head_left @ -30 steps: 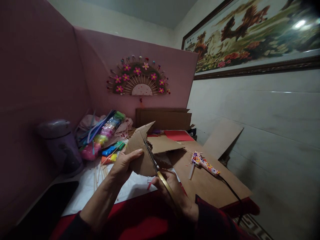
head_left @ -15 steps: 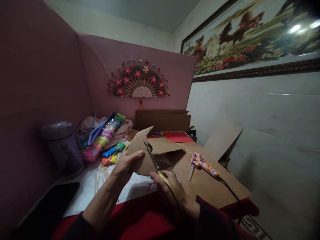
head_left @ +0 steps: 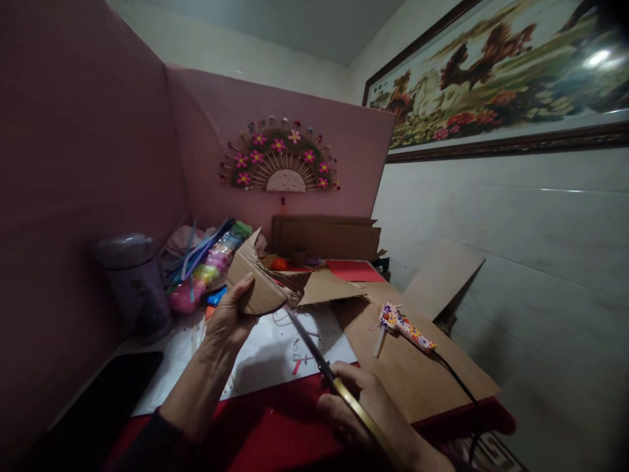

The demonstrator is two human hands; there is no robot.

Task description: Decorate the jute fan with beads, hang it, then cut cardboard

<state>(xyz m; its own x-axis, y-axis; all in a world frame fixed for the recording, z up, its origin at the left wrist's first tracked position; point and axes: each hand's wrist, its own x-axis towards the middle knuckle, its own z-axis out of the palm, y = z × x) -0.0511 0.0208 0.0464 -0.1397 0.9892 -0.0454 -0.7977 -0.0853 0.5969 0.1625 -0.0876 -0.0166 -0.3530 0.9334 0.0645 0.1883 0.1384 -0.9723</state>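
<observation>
The step in hand looks like cutting a shape out of cardboard. The left hand [head_left: 230, 314] is up above the table, and its fingers and thumb pinch the edge of a bent cardboard piece [head_left: 260, 288]. One flap of that piece sticks out to the right, with a rough, cut-looking edge in the middle. The right hand [head_left: 363, 413] is low and close to the camera, and it is wrapped around the gold handles of the scissors [head_left: 319, 360]. The thin blades point up toward the cardboard, and the tip is just below the cut edge. I cannot tell if the blades are a little open or closed. Under the hands lies a white paper [head_left: 275, 354] with small red scraps on it. To the right, a spotted glue gun [head_left: 403, 324] rests on a big brown board [head_left: 417, 367], and its black cord runs off the table edge. I think the next move calls for lining the blades up with the cut, while the left hand holds the cardboard steady and keeps its fingers away from the blades.
</observation>
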